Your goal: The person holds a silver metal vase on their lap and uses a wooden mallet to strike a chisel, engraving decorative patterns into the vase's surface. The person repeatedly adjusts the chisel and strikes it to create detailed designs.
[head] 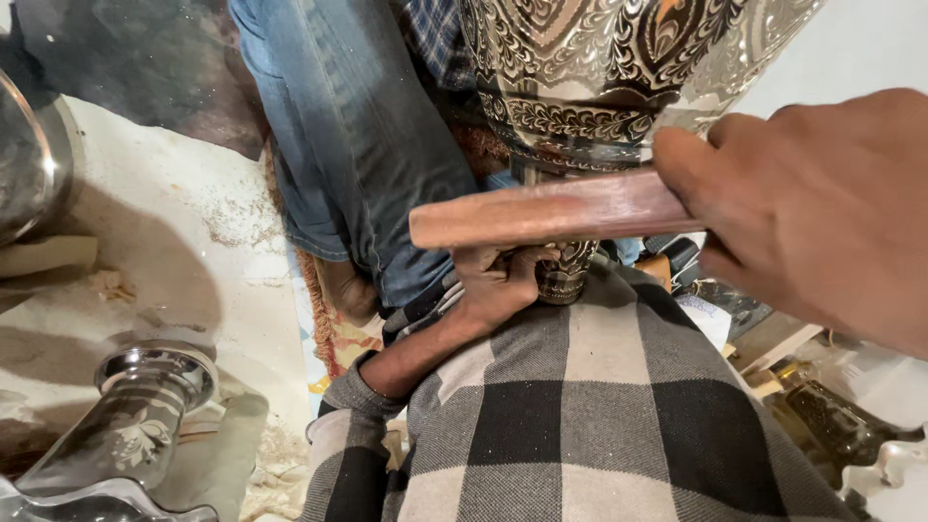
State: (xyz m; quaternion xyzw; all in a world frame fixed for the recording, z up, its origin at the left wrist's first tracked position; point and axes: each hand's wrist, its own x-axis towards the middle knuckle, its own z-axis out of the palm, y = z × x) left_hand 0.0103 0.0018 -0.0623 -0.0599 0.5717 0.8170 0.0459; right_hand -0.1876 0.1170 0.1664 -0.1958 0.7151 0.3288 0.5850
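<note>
At the far left edge the curved rim of a plain metal vessel pokes into view above a pale, dusty floor strewn with shavings. Lower down on that side a polished metal vase with a flower motif cut into its neck lies tilted on the ground, its flared mouth pointing up and to the right. Moving toward the middle, a leg in blue jeans runs down from the top, with a bare foot resting on a patterned mat; whose leg it is I cannot tell. Just right of it the left hand comes out of a grey checked sleeve, its fingers curled tight about the narrow foot of the big engraved silver vase, which stands propped on a lap draped in black-and-grey checked cloth; the vase's ornate body fills the top centre. Across the front of its stem runs a reddish wooden stick, held level, its free end pointing left just above the left hand. The right hand looms large and close at the right, fingers and thumb clamped round the stick's other end. Beneath that hand, beside the lap, sits a jumble of wood offcuts and dark metal pieces, too cluttered to make out.
</note>
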